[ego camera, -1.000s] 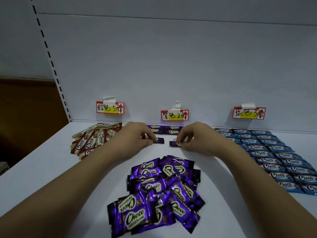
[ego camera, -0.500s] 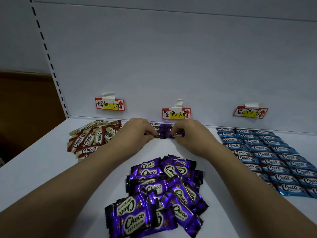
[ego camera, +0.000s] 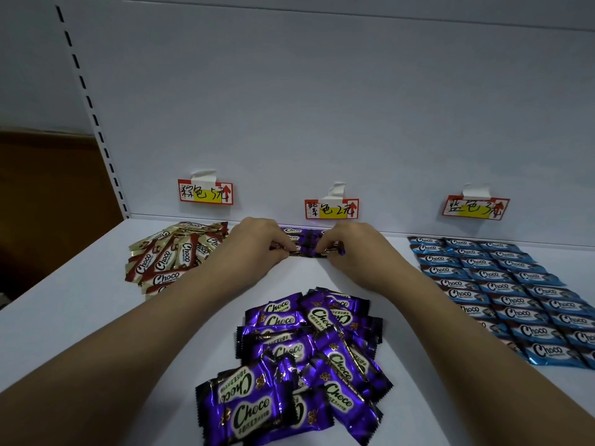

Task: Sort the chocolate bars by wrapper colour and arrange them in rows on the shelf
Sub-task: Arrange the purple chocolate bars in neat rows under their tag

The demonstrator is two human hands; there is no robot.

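At the far left of the white shelf (ego camera: 80, 317) we see a loose heap of brown and gold foil chocolate bars (ego camera: 170, 259), under a red and yellow paper price label (ego camera: 205, 192) taped on the back wall. Next to it our left hand (ego camera: 257, 246) has its fingers (ego camera: 285, 246) curled and pinches the end of a small purple foil chocolate bar (ego camera: 294, 251), just below the middle price label (ego camera: 331, 209). Our right hand (ego camera: 351, 249) pinches a second purple bar (ego camera: 335, 251) the same way, and the two bars lie end to end, touching the short purple row (ego camera: 297, 231) at the back. Nearer to us lies a big unsorted pile of purple foil chocolate bars (ego camera: 299, 365). On the right, blue foil chocolate bars (ego camera: 505, 291) lie in neat rows under a third price label (ego camera: 476, 209).
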